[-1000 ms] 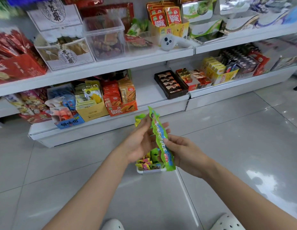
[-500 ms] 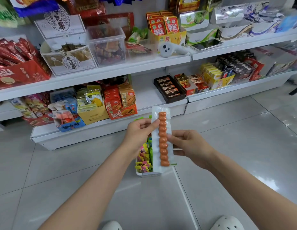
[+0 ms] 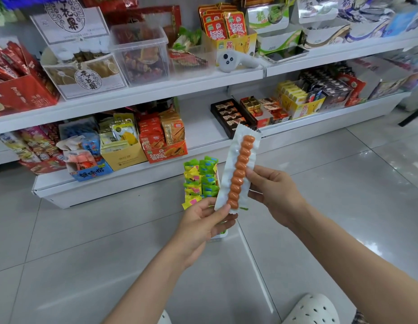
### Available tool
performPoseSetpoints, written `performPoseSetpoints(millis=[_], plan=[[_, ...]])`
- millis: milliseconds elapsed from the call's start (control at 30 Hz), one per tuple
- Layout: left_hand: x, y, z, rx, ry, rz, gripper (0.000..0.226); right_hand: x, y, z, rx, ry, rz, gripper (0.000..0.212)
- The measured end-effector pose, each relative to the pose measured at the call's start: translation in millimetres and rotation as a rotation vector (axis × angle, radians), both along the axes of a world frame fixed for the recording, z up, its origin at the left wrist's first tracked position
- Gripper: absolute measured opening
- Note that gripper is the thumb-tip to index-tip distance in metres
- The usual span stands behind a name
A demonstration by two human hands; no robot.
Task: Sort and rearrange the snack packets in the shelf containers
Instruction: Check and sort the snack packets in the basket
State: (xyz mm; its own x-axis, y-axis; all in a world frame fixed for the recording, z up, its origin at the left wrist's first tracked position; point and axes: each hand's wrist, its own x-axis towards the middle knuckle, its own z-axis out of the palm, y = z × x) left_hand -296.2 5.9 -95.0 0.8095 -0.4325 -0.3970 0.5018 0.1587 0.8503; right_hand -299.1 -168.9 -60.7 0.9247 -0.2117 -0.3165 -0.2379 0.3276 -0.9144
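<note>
**Long packet held up over the floor tray**

While our left hand [image 3: 204, 222] pinched its lower end, our right hand [image 3: 272, 191] clamped the middle of the long snack packet [image 3: 238, 170], tilted above the white tray [image 3: 218, 237] of green and yellow packets [image 3: 199, 181] on the floor.

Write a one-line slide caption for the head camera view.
Both hands, left and right, hold a long sausage packet above a floor container of green and yellow packets.

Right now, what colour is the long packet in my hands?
White packet showing an orange beaded snack; head view.
</note>
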Motion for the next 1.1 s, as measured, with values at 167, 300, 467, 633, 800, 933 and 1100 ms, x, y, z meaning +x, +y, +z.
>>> performPoseSetpoints(millis=[167, 300, 467, 633, 800, 933, 1100], plan=[[-5.1, -11.3, 5.4, -0.053, 0.080, 0.084, 0.018, -1.8, 10.7, -1.3, 0.020, -0.072, -0.027, 0.022], [-7.9, -13.9, 2.3, -0.006, 0.027, 0.119, 0.024, -2.2, 12.5, -0.2, 0.030, -0.077, -0.078, 0.021], [-8.6, -12.1, 2.7, 0.036, -0.163, 0.176, 0.032, -5.0, 9.4, 0.8, 0.171, 0.003, -0.178, 0.022], [-8.0, -14.7, 4.8, 0.035, -0.214, 0.189, 0.034, -7.6, 9.5, 0.2, 0.239, 0.065, -0.264, 0.024], [-12.4, -14.6, 7.7, -0.008, -0.153, 0.167, 0.036, -12.6, 12.0, 3.3, 0.218, 0.016, -0.296, 0.022], [-13.7, -19.1, 16.5, -0.184, 0.056, 0.180, 0.045, -22.4, 23.7, 5.5, 0.193, -0.013, -0.280, 0.022], [-19.1, -12.0, 47.5, -0.053, -0.033, 0.200, 0.019, -41.0, 24.9, 40.3, 0.170, 0.005, -0.134, 0.014]])
